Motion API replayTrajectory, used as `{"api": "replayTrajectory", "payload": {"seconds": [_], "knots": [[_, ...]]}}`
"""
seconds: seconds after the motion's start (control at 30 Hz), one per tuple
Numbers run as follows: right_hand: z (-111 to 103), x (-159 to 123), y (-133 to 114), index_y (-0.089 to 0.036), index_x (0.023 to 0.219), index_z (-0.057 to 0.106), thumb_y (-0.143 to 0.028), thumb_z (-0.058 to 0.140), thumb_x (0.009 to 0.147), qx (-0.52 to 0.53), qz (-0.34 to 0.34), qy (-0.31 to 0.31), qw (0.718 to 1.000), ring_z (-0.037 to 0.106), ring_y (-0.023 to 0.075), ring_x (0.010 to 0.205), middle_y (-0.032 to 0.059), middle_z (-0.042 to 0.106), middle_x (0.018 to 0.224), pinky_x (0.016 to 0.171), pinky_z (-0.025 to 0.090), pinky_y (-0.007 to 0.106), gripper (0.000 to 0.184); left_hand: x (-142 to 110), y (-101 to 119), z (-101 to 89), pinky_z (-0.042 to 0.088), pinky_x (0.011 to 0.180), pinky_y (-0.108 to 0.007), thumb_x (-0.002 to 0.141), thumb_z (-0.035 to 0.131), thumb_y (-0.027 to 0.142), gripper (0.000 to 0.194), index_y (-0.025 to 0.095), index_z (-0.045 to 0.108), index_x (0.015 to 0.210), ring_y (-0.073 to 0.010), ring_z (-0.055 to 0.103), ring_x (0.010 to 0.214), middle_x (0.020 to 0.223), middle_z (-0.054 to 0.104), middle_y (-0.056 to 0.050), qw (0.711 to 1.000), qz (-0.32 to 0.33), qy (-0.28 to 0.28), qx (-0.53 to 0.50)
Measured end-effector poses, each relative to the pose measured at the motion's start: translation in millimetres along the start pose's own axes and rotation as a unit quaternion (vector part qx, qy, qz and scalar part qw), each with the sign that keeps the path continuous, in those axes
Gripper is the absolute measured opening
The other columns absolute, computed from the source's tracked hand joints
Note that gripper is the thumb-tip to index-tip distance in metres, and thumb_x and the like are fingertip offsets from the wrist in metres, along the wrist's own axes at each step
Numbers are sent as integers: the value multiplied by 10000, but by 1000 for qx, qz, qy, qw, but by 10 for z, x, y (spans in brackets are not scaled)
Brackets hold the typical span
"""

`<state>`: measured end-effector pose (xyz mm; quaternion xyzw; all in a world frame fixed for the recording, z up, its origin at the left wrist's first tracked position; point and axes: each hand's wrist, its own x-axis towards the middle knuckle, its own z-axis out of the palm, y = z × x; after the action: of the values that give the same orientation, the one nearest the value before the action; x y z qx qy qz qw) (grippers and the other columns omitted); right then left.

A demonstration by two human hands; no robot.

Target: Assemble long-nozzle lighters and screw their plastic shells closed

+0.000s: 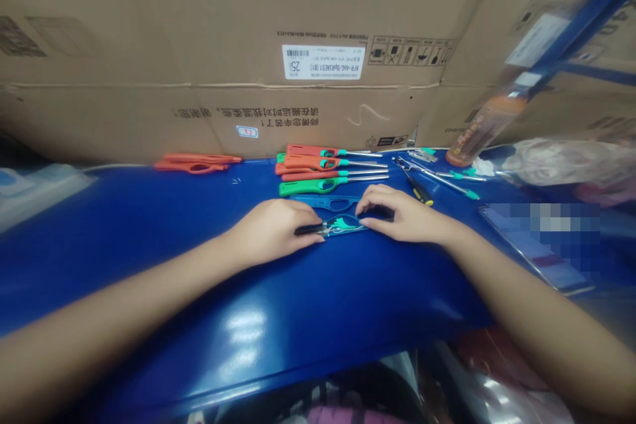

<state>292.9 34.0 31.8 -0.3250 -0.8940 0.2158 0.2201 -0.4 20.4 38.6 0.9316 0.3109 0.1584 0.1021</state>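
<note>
Behind everything stands the big cardboard carton (238,26), and in front of it spreads the glossy blue table (173,318), smooth enough that I expect light plastic to skate on it. Near the carton lies a stack of red, orange and green lighters (303,188) with metal tubes. My left hand (283,228) is pinched around a black part at the left end of the work; my right hand (397,212) is narrowed to a fingertip pinch at the right end. Between them, low on the table, lies the open blue lighter half-shell (345,232), just on my side of another blue shell piece (318,203). I judge it light and stiff, with thin walls that could flex or crack if squeezed hard, so its outer edges are the place to hold. The black part (309,230) looks rigid and probably slick; its sides suit a gentle thumb-and-finger grip. The turquoise trigger (342,222) should be tough but loose, easily nudged out of seat. Smallest is the thin pale wire (326,232), likely soft and fragile: better to keep my fingertips off it.
</note>
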Motion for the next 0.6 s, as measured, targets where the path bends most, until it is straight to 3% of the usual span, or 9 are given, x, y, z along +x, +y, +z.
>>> {"api": "replayTrajectory", "payload": {"seconds": [0.13, 0.23, 0.4, 0.6], "knots": [[-2, 5, 94, -246, 1183, 675, -252, 490, 1002, -38, -21, 45, 998, 572, 242, 1175, 102, 614, 1192, 1051, 446, 479, 259, 17, -40, -237, 547, 885, -319, 866, 731, 396, 243, 216, 785, 1020, -218, 724, 951, 1044, 773, -45, 999, -36, -31, -17], [33, 8, 150, -276, 1224, 685, -219, 462, 1008, -80, -14, 52, 995, 512, 272, 1296, 111, 517, 1400, 1096, 407, 539, 316, 8, -72, -339, 540, 805, -292, 842, 745, 372, 174, 253, 801, 955, -211, 718, 921, 1038, 768, -15, 995, -68, -70, 8], [86, 1, 203, -273, 1140, 712, -161, 495, 964, -89, 30, 49, 994, 530, 291, 1289, 106, 493, 1435, 1083, 414, 606, 301, -10, -98, -312, 524, 720, -255, 836, 730, 328, 107, 274, 812, 878, -179, 723, 844, 976, 775, 9, 993, -73, -96, -11], [58, -7, 249, -252, 1027, 702, -213, 631, 893, -70, 50, 61, 994, 509, 298, 1311, 98, 523, 1361, 1115, 382, 602, 156, 11, -57, -202, 558, 783, -279, 860, 696, 265, 131, 231, 813, 909, -183, 730, 834, 959, 778, -27, 995, -40, -74, -45]]}}
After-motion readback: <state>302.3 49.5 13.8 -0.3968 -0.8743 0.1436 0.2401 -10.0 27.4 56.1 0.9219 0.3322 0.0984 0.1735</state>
